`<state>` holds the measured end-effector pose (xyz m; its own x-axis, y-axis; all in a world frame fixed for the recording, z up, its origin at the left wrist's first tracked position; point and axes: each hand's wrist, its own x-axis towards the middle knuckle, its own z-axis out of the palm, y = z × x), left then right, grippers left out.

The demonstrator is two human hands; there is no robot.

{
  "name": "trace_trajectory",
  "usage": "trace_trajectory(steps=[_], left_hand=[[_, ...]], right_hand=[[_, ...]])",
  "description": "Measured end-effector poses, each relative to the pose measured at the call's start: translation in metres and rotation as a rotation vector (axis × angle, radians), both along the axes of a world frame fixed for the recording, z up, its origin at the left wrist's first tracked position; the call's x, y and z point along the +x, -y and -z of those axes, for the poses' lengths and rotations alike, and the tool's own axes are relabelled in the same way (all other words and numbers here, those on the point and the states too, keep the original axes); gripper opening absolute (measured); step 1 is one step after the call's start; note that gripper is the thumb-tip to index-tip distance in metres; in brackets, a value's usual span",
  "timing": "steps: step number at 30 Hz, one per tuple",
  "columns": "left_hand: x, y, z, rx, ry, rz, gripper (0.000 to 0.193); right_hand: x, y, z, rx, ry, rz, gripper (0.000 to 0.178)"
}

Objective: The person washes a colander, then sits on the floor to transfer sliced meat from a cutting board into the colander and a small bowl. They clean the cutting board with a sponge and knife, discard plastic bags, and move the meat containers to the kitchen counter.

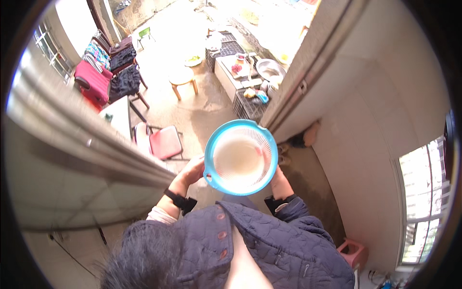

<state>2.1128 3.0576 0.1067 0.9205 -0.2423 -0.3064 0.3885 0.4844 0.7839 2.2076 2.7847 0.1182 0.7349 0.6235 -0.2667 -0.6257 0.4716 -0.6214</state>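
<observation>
I hold a round blue basin [211, 168] with a white strainer basket [239, 158] nested inside it, level in front of my chest. My left hand [188, 174] grips the basin's left rim. On the right side, my right hand [277, 177] supports it from beneath, mostly hidden by the basin. Both wrists wear dark straps, and I wear a quilted blue-grey jacket. I stand in a doorway between two metal door frames, facing an outdoor concrete yard.
A red folding chair [165, 141] stands just outside on the left. Farther out are a small wooden stool [183, 77], dark crates [248, 107], a metal bowl [271, 69] and clothes on a rack [113, 70]. A pink stool [353, 251] sits by the right wall.
</observation>
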Motion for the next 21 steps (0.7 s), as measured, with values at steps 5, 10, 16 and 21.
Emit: trace_trajectory(steps=[5, 10, 16, 21], left_hand=[[0.159, -0.071, -0.010, -0.047, -0.019, -0.105, 0.042], [0.291, -0.149, -0.007, -0.060, -0.073, -0.257, 0.048], [0.505, -0.271, 0.015, -0.256, -0.152, -0.067, 0.080], [0.683, -0.328, 0.027, 0.392, -0.269, -0.051, 0.034]], right_hand=[[0.185, -0.073, -0.012, 0.009, -0.153, -0.103, 0.043], [0.337, -0.164, -0.009, 0.016, -0.139, -0.183, 0.043], [0.537, -0.274, 0.040, 0.068, -0.060, -0.155, 0.042], [0.682, -0.342, 0.066, -0.522, -0.073, -0.059, 0.067]])
